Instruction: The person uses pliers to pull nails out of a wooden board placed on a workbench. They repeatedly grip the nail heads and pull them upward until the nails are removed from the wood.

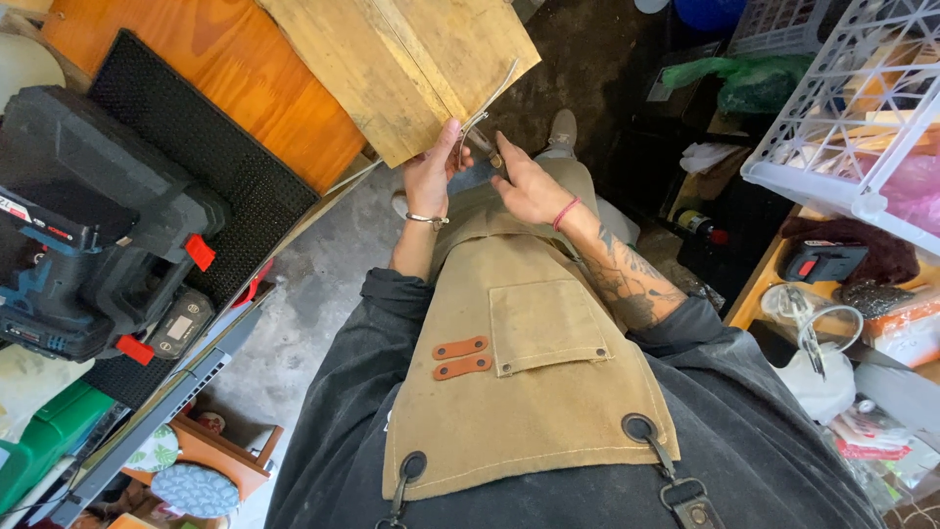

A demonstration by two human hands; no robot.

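Note:
My left hand [431, 173] grips the lower edge of a worn wooden board [401, 64] that juts out from the workbench. A thin metal band bracelet circles that wrist. My right hand [526, 186] holds a slim metal tool [487, 116] with a curved bright blade against the same board edge, right next to my left thumb. A red cord sits on the right wrist and the forearm is tattooed. A tan canvas apron [529, 372] over a dark shirt fills the lower middle of the view.
A black power-tool case with red latches [93, 225] lies on a black ribbed mat [211, 162] on the orange workbench at left. A white plastic crate [852, 108] and cluttered shelf stand at right. Grey concrete floor [313, 304] shows below the board.

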